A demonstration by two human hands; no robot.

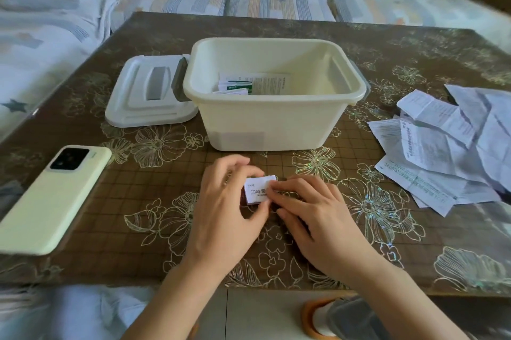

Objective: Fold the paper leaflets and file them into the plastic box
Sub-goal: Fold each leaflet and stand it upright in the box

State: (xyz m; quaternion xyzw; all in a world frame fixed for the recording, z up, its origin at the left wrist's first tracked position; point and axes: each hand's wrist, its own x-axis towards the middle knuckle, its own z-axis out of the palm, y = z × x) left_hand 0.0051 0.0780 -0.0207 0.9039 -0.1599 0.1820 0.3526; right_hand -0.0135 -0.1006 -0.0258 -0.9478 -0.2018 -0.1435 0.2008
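A small folded white leaflet [257, 191] with printed characters lies on the table in front of me. My left hand [224, 207] pinches its left side, and my right hand [312, 215] presses on its right edge with the fingertips. Just beyond stands the cream plastic box [273, 121], open, with several folded leaflets [249, 84] lying on its bottom. A loose pile of unfolded leaflets [448, 146] is spread at the right of the table.
The box's lid [146, 93] lies flat to the left of the box. A pale green phone [52, 198] rests face down at the left. The table has a brown floral cover [166, 229]; a sofa runs behind it.
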